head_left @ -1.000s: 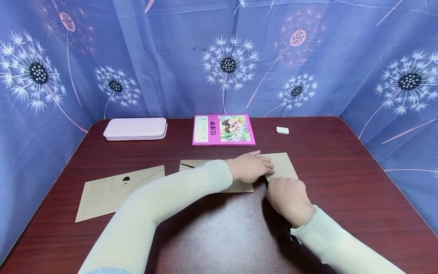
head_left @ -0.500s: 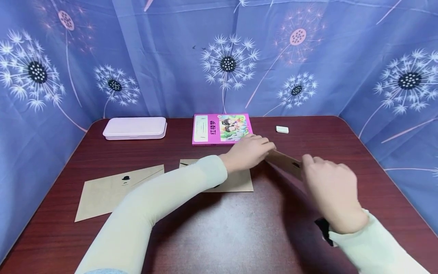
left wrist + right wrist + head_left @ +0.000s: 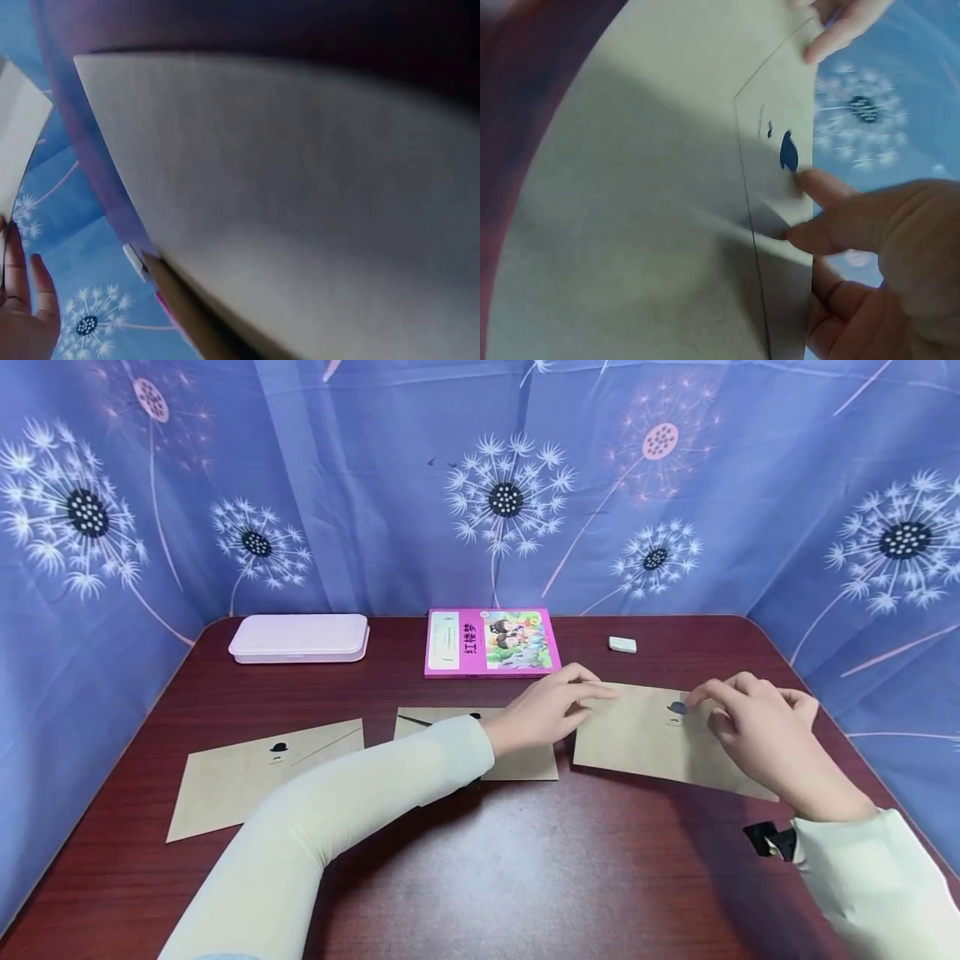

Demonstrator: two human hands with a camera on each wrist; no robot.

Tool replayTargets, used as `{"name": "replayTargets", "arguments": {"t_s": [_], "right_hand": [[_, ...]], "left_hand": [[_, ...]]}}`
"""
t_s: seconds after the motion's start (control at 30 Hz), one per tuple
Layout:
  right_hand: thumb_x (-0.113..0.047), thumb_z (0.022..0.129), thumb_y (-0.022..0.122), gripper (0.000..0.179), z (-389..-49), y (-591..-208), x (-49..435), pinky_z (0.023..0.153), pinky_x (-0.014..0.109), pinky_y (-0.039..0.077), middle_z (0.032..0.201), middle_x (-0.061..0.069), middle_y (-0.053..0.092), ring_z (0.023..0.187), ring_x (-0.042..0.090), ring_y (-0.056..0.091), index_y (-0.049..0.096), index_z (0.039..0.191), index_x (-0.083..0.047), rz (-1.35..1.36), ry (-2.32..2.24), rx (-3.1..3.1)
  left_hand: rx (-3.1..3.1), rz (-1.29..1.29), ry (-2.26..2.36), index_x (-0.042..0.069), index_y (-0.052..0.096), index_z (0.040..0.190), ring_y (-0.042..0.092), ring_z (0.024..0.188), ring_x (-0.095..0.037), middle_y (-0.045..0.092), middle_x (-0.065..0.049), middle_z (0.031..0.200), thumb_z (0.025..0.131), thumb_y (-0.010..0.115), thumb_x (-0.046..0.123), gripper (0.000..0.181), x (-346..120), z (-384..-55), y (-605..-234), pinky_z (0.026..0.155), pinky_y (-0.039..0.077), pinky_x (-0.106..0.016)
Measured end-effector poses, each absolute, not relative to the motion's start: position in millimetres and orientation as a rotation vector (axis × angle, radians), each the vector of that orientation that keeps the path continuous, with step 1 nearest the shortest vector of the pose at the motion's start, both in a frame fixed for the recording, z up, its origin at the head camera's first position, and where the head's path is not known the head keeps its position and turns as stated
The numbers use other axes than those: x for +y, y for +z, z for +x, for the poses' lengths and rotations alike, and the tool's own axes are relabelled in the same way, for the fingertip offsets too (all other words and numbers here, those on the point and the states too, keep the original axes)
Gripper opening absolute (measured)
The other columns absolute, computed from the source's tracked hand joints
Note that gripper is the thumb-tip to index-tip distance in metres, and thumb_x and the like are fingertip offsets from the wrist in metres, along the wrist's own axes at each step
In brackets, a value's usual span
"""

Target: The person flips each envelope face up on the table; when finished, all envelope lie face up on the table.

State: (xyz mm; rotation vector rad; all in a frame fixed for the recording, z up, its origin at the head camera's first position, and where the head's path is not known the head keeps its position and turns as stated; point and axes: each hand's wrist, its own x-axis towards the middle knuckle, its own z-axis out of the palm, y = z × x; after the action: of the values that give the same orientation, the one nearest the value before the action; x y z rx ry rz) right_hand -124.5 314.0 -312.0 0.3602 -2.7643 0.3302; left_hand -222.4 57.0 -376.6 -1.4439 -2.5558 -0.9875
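Note:
A kraft-paper envelope with a small hat print faces the camera at the right of the table. My left hand pinches its upper left corner. Farther right, my right hand holds its top edge. In the right wrist view the thumb lies on the flap side, while other fingers are behind the paper. A second envelope lies flat in the middle, partly hidden under my left forearm. At the left lies a third envelope, its lower right part covered by the sleeve.
Along the back of the table stand a pale pink pencil case, a pink book and a small white eraser. A blue dandelion-print curtain hangs behind and at both sides.
The right envelope came up off the table, appeared nearly edge-on, and now shows its printed face. My right hand moved right and up along with it; the left shifted slightly.

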Motion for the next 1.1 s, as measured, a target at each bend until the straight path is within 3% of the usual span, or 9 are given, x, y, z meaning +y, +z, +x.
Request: {"name": "replayTargets", "arguments": {"t_s": [0.13, 0.23, 0.3, 0.4, 0.53, 0.7, 0.87, 1.0, 1.1], "right_hand": [[0.003, 0.073, 0.064, 0.029, -130, -327, 323, 0.084, 0.070, 0.020, 0.090, 0.009, 0.062, 0.084, 0.027, 0.052, 0.072, 0.088, -0.022, 0.333, 0.354, -2.846], [-0.004, 0.074, 0.072, 0.027, -133, -335, 327, 0.088, 0.075, 0.014, 0.098, 0.013, 0.060, 0.092, 0.033, 0.052, 0.071, 0.093, -0.023, 0.282, 0.359, -2.968], [-0.006, 0.074, 0.073, 0.028, -135, -340, 329, 0.090, 0.077, 0.010, 0.102, 0.015, 0.059, 0.096, 0.037, 0.052, 0.069, 0.097, -0.023, 0.255, 0.366, -3.034], [-0.006, 0.074, 0.073, 0.032, -137, -345, 331, 0.092, 0.080, 0.004, 0.105, 0.017, 0.059, 0.098, 0.040, 0.050, 0.069, 0.101, -0.023, 0.233, 0.371, -3.088], [-0.005, 0.073, 0.068, 0.035, -140, -351, 333, 0.092, 0.080, 0.003, 0.109, 0.020, 0.059, 0.100, 0.039, 0.049, 0.070, 0.105, -0.020, 0.225, 0.352, -3.128], [-0.006, 0.073, 0.066, 0.037, -141, -358, 335, 0.091, 0.081, 0.003, 0.116, 0.023, 0.059, 0.103, 0.042, 0.050, 0.072, 0.108, -0.018, 0.207, 0.355, -3.175], [-0.009, 0.076, 0.069, 0.036, -143, -365, 337, 0.090, 0.083, 0.005, 0.118, 0.023, 0.060, 0.106, 0.044, 0.053, 0.073, 0.110, -0.019, 0.203, 0.360, -3.199], [-0.011, 0.079, 0.071, 0.035, -142, -366, 337, 0.089, 0.083, 0.006, 0.123, 0.023, 0.059, 0.109, 0.046, 0.053, 0.075, 0.113, -0.018, 0.228, 0.344, -3.207], [-0.014, 0.083, 0.070, 0.032, -140, -366, 333, 0.090, 0.083, 0.006, 0.129, 0.024, 0.055, 0.114, 0.048, 0.050, 0.075, 0.114, -0.017, 0.238, 0.319, -3.207]], "left_hand": [[-2.737, -1.407, -0.916, 0.022, 0.052, 0.146, 0.052, 0.088, -0.006, 0.042, -0.001, 0.140, 0.091, 0.073, 0.022, 0.059, 63, -216, -382, 0.081, 0.041, -0.017], [-2.838, -1.407, -0.748, 0.022, 0.045, 0.150, 0.050, 0.113, -0.010, 0.032, -0.003, 0.148, 0.085, 0.079, 0.032, 0.074, 66, -210, -385, 0.090, 0.038, -0.025], [-2.897, -1.406, -0.626, 0.022, 0.040, 0.153, 0.041, 0.129, -0.014, 0.026, -0.005, 0.154, 0.082, 0.081, 0.040, 0.084, 69, -206, -385, 0.096, 0.035, -0.031], [-2.948, -1.419, -0.468, 0.022, 0.034, 0.156, 0.030, 0.140, -0.022, 0.016, -0.009, 0.159, 0.080, 0.079, 0.050, 0.093, 71, -201, -386, 0.105, 0.031, -0.035], [-2.972, -1.443, -0.343, 0.022, 0.042, 0.152, 0.029, 0.140, -0.027, 0.010, -0.013, 0.162, 0.084, 0.076, 0.050, 0.081, 70, -196, -384, 0.108, 0.029, -0.038], [-2.958, -1.472, -0.272, 0.023, 0.064, 0.123, 0.037, 0.131, -0.027, 0.018, -0.012, 0.161, 0.088, 0.072, 0.047, 0.043, 66, -194, -382, 0.103, 0.034, -0.038], [-2.915, -1.494, -0.157, 0.027, 0.068, 0.102, 0.036, 0.131, -0.024, 0.026, -0.008, 0.159, 0.091, 0.067, 0.050, 0.026, 65, -195, -384, 0.101, 0.033, -0.039], [-2.889, -1.492, -0.089, 0.028, 0.069, 0.104, 0.034, 0.134, -0.024, 0.028, -0.007, 0.159, 0.092, 0.065, 0.053, 0.028, 65, -194, -384, 0.104, 0.031, -0.042], [-2.882, -1.491, -0.035, 0.028, 0.068, 0.116, 0.030, 0.140, -0.025, 0.025, -0.005, 0.161, 0.093, 0.061, 0.054, 0.035, 62, -193, -382, 0.113, 0.025, -0.048]]}}
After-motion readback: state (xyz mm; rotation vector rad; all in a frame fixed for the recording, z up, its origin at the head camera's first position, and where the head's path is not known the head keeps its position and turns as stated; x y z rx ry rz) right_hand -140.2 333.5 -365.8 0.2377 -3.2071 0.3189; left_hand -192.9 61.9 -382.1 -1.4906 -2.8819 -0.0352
